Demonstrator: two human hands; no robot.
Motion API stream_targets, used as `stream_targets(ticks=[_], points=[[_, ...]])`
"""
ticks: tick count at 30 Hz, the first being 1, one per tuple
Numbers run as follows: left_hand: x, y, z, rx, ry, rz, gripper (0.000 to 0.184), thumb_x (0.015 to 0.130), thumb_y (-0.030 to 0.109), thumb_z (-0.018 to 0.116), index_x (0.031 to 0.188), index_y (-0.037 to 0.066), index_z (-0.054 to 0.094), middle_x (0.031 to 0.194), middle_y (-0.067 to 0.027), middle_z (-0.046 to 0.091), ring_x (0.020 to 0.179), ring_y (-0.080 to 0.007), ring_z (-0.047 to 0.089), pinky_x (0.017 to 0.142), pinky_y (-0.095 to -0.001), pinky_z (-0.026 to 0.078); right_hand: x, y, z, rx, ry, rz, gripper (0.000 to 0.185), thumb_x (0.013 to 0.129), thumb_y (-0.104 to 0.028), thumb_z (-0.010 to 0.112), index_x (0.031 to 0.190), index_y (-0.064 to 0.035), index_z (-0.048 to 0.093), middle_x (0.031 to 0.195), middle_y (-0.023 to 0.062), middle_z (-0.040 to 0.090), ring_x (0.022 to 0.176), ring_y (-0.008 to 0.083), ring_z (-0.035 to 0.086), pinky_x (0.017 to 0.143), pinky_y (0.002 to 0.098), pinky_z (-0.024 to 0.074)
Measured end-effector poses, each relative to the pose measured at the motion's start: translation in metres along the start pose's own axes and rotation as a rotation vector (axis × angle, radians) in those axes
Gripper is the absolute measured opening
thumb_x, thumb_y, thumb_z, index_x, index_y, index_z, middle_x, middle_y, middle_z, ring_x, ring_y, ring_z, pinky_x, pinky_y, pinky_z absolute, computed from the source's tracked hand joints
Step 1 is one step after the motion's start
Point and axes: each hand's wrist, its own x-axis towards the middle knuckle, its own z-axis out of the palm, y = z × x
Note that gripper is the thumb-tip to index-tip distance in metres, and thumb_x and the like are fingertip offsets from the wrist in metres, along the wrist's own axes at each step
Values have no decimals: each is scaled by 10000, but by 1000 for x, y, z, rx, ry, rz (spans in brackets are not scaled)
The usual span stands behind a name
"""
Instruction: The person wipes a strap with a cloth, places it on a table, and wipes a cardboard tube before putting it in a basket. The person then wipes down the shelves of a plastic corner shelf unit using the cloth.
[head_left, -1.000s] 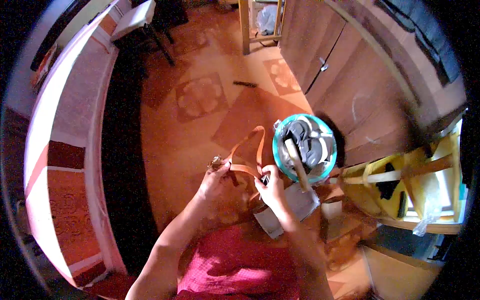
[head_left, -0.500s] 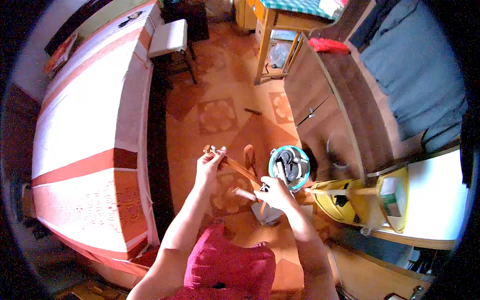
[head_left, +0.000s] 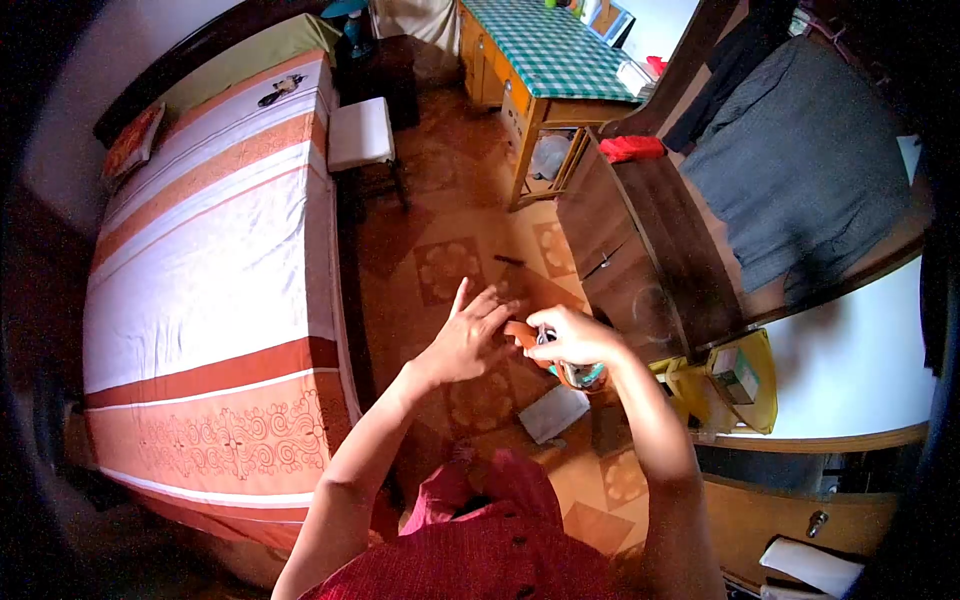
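Head view: right hand (head_left: pixel 578 336) had its fingers wrapped round the brown strap (head_left: pixel 519 331), up above the floor (head_left: pixel 440 235). Left hand (head_left: pixel 468 340) had fingers spread just beside; contact unclear. Good handling needed a firm right grip, strap flat, untwisted.

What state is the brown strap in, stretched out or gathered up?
Gathered up: the brown strap curves close against the right hand, with no long run stretched to the left hand. Whether it is buckled, I cannot tell.
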Motion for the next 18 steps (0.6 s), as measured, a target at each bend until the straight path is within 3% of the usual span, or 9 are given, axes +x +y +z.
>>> stream_targets(ticks=[2,4,5,8,10,12,14,16,18], points=[[6,-20,6,-192,-22,-86,359,836,306,549,1028,4,519,930,-169,559,962,-322,515,920,-434,348,1,6,-6,128,134,14,328,716,-137,676,943,58,543,825,108,614,725,137,560,632,295,449],[16,-18,-9,-523,-77,-325,331,873,279,515,1072,15,485,951,-133,567,912,-270,539,739,-366,451,6,7,-21,213,110,34,532,700,-177,717,1109,71,484,878,96,597,758,120,546,661,246,440],[22,-15,-14,-519,-72,-323,331,873,279,515,1072,15,485,951,-133,567,912,-270,539,739,-366,451,10,6,-27,181,109,46,594,698,-197,723,1151,73,450,961,136,581,857,162,546,737,266,436],[45,-10,-12,-1258,334,-895,338,904,249,481,1146,29,394,1052,-77,552,891,-183,566,697,-320,486,27,15,-23,20,292,114,784,682,-270,740,1250,88,336,1228,244,440,1152,278,436,966,326,343],[67,-28,-7,-1604,396,-624,396,897,278,469,1193,17,424,1112,-94,542,985,-204,534,854,-362,436,43,16,-30,134,304,129,842,696,-316,725,1275,100,277,1310,261,335,1227,315,341,1016,354,280],[92,-54,0,-1827,338,-735,373,901,288,393,1169,36,457,1099,-104,549,988,-224,532,860,-385,424,65,29,-40,281,405,106,810,713,-303,714,1270,100,285,1303,261,342,1230,322,328,1024,368,258],[120,-64,5,-1885,410,-817,444,841,354,391,1146,42,476,1070,-121,553,946,-261,535,864,-415,407,83,40,-68,557,304,104,765,727,-285,709,1252,100,307,1142,239,487,917,243,575,752,317,486],[149,-79,3,-1915,388,-777,474,829,382,396,1161,51,465,1104,-135,531,955,-269,519,876,-426,395,92,40,-89,557,517,96,706,734,-234,709,1234,110,348,840,124,620,623,94,572,509,207,451],[184,-86,2,-1829,468,-719,480,840,396,383,1174,59,454,1127,-141,511,976,-271,501,889,-429,384,102,34,-116,669,478,96,725,723,-211,720,1244,110,331,711,87,616,555,95,561,490,212,443]])
